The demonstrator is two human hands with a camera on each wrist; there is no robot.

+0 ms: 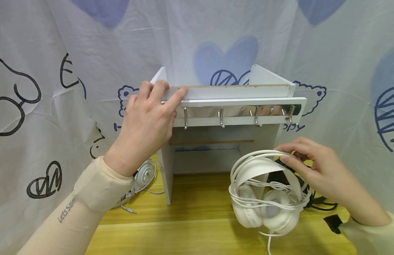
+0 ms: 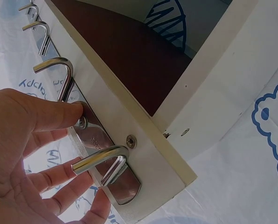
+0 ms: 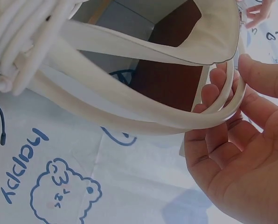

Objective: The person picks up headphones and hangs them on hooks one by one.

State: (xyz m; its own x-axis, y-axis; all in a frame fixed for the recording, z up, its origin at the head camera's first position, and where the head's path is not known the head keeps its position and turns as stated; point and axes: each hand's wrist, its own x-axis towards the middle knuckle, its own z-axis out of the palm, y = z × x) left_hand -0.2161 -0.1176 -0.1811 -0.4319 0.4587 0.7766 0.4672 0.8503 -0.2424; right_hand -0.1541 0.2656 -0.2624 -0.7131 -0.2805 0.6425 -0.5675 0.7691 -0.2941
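Note:
White over-ear headphones (image 1: 270,191), their cable wound round the ear cups, hang from my right hand (image 1: 315,166). That hand holds them by the double headband hoop; in the right wrist view the thumb (image 3: 262,77) and fingers close round the thin hoop (image 3: 223,112). My left hand (image 1: 150,113) grips the left end of a white hook rail (image 1: 238,121) along the front of a white desk shelf (image 1: 235,92). In the left wrist view, its thumb (image 2: 55,114) presses the shiny metal plate (image 2: 94,133) between two curved hooks, other fingers at the board's edge.
A small white fan-like device (image 1: 145,174) with a coiled cable lies left of the shelf. Black items and cables (image 1: 321,203) sit behind the headphones, on the wood-grain table (image 1: 190,232). A printed white curtain (image 1: 197,21) surrounds the back and sides.

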